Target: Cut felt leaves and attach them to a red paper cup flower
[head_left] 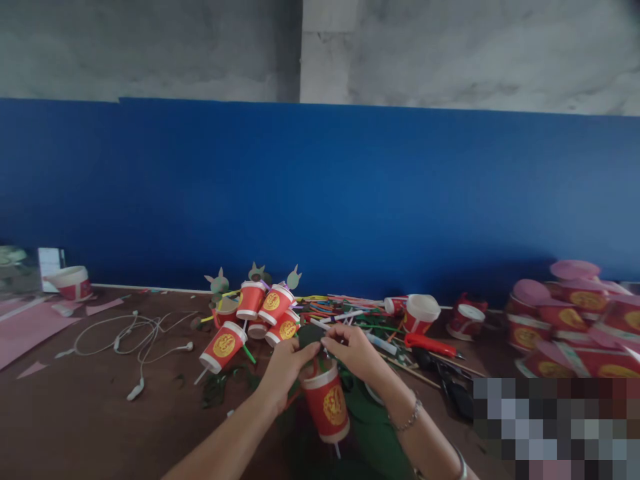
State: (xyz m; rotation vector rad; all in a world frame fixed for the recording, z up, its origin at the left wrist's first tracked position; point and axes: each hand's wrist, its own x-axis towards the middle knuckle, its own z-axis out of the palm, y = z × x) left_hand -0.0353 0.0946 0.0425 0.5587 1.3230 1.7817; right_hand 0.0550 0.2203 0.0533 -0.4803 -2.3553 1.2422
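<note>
My left hand [290, 363] and my right hand [353, 350] meet above a red paper cup [327, 403] with a gold emblem. Fingertips of both hands are pinched close together at a dark green round piece [310, 335] by the cup's upper rim. What exactly lies between the fingertips is partly hidden. The cup tilts slightly, and a thin white straw [338, 451] sticks out of its lower end. A dark green sheet [373, 427] lies beneath and right of the cup.
Red cups with straws and rabbit-like heads [273, 303] cluster behind my left hand. Coloured straws [345, 307] lie scattered behind. Right of them are a red-handled tool [433, 345], black scissors [455, 393] and pink-topped cups [575, 313]. White earphones [145, 333] and pink paper [35, 327] lie left.
</note>
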